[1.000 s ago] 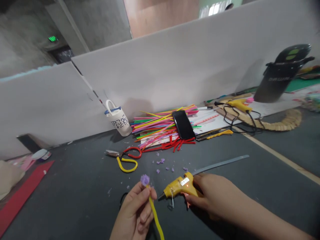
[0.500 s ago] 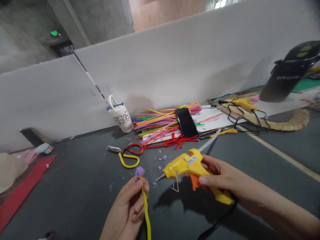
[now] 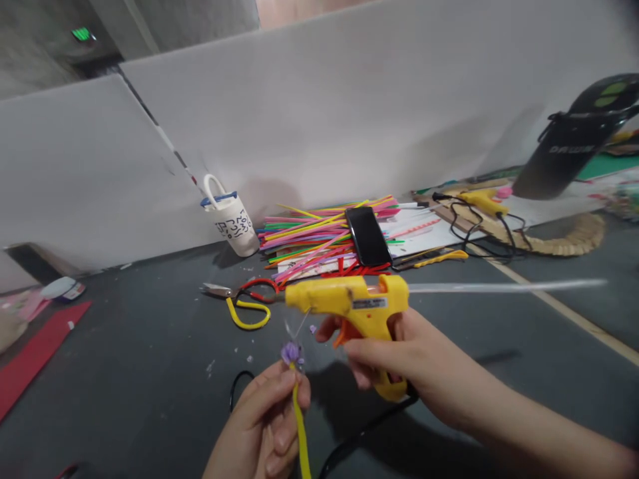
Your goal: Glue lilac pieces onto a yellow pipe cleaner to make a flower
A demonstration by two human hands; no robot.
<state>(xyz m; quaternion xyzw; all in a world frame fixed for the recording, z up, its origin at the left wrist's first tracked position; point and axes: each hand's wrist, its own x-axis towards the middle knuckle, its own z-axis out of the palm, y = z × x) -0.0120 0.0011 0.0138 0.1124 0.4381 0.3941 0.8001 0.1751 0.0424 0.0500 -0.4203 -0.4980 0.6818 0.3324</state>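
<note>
The right hand (image 3: pixel 399 359) is closed around a yellow glue gun (image 3: pixel 357 306), held level with its nozzle pointing left. Just below the nozzle, the left hand (image 3: pixel 262 432) pinches an upright yellow stem (image 3: pixel 301 432) topped by a purple flower (image 3: pixel 291 352).

Your bare surface (image 3: pixel 140 359) is open to the left and front-left. Scissors (image 3: pixel 244 303) lie just beyond the hands. Behind them, pipe cleaners (image 3: pixel 314 239), phone (image 3: pixel 368 236) and cup (image 3: pixel 230 216) block the wall side. Cables (image 3: pixel 479 229) clutter far right.
</note>
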